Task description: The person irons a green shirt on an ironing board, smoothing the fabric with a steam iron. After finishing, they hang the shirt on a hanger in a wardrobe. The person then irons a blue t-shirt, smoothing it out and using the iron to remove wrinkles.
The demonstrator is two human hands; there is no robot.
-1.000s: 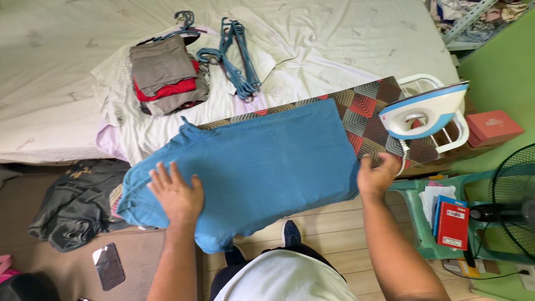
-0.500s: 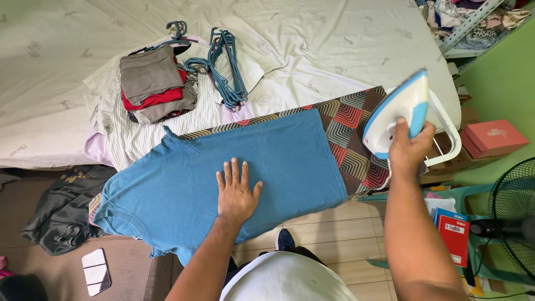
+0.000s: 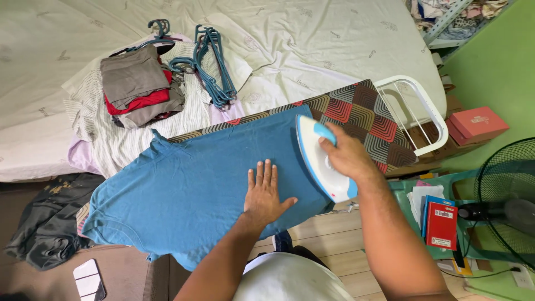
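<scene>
Gripping the iron (image 3: 320,159), the right hand (image 3: 344,153) presses the blue shirt (image 3: 206,178) beside the flat, spread left hand (image 3: 266,192).

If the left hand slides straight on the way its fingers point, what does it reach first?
The left hand lies flat on the blue cotton T-shirt, fingers pointing toward the bed. It would likely cross more shirt, then reach the far edge of the patterned ironing board; the white-and-blue iron sits to its right.
</scene>
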